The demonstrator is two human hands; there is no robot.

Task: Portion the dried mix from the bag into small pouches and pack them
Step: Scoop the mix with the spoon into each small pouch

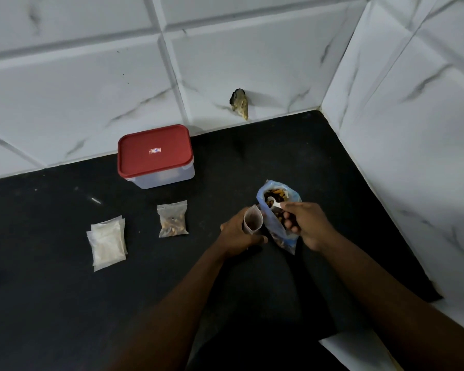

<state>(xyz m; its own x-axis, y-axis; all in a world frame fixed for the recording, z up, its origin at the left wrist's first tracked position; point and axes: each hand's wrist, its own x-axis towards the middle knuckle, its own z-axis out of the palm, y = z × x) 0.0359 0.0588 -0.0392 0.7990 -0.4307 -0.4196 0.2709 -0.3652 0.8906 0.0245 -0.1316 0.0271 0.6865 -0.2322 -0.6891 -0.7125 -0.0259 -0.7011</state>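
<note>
A bluish plastic bag (279,231) of brown and orange dried mix lies open on the black counter (65,303). My right hand (306,226) pinches a small white scoop (273,202) whose bowl sits in the bag's mouth. Just left of the bag, my left hand (239,234) grips a small clear pouch (253,220), held upright with its mouth open. A filled pouch (172,219) of mix lies flat further left. A stack of empty clear pouches (107,242) lies at the left.
A clear box with a red lid (155,151) stands shut at the back against the tiled wall. A marble-tiled wall (413,156) closes the right side. A broken hole (239,103) shows in the back wall tile.
</note>
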